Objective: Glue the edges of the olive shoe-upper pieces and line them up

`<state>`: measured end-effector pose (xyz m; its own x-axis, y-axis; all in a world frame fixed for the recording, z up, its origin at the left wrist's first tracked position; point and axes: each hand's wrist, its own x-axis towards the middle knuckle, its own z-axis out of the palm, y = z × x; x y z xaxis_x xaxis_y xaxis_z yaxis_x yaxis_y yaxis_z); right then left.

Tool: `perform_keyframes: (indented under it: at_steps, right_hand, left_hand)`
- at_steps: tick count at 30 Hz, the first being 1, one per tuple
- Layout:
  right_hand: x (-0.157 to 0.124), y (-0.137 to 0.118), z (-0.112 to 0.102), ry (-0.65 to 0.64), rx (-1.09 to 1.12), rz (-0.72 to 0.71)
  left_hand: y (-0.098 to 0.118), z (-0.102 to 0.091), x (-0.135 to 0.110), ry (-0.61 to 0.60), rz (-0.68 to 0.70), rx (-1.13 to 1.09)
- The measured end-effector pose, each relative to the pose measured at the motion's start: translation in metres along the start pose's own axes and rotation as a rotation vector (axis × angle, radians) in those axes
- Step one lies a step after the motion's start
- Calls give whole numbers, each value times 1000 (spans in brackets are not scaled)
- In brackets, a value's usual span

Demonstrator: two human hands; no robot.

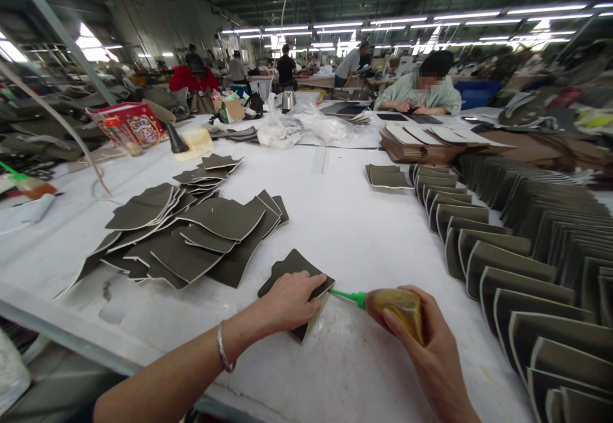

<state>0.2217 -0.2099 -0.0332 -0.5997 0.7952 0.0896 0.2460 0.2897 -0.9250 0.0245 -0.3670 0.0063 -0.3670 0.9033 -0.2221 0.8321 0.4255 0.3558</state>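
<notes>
My left hand (293, 296) lies over a dark grey-green cut piece (293, 263) with pale edges, pressing it onto the white table. Its index finger points along the piece's right edge. In my right hand (438, 340) is a squeeze bottle (400, 308) of amber liquid, tipped sideways. The bottle's green nozzle (354, 297) reaches left, its thin tip at the right corner of the piece. A loose pile of similar pieces (205, 238) lies to the left. Part of the held piece is hidden under my left hand.
Long rows of folded grey-green pieces (517, 276) stand along the right side. Brown stacks (407, 145) and plastic bags (306, 123) lie farther back. A co-worker (421, 87) sits at the table's far side. Another green-tipped bottle (31, 183) lies at far left.
</notes>
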Motion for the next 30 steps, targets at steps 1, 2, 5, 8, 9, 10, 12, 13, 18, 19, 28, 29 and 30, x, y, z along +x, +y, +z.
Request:
perform_keyframes:
  at_steps: [1,2,5,8,9,10,12,13,18,19,28,29,30]
  right_hand:
    - [-1,1,0,-11,4,-2]
    - [-1,2,0,-37,7,1]
    - [-2,3,-1,-128,17,23]
    - [5,2,-2,-71,25,24]
    - [7,1,-2,-29,25,18]
    - [9,0,-2,3,26,13]
    - [9,-1,-1,34,21,16]
    - [7,-1,0,42,19,26]
    - [-9,-1,2,-55,72,112]
    - [-9,-2,2,-72,83,114]
    - [7,-4,-4,24,15,43]
    - [3,-5,-3,12,17,51]
    - [-2,-7,-1,-5,26,62]
  left_hand:
    - [0,0,0,-5,-4,-6]
    - [-1,0,0,-11,-5,-14]
    - [-2,0,1,-23,-4,-38]
    - [-2,1,2,-21,1,-45]
    - [-3,1,2,-22,2,-46]
    - [-3,2,2,-24,3,-47]
    - [-3,2,2,-26,2,-53]
    - [-3,2,2,-26,-1,-58]
    - [-3,2,3,-27,-12,-71]
    - [-3,2,3,-25,-13,-69]
    - [-3,5,3,-10,-1,-66]
    - [-3,4,3,-12,-3,-66]
    - [-3,4,3,-14,-6,-66]
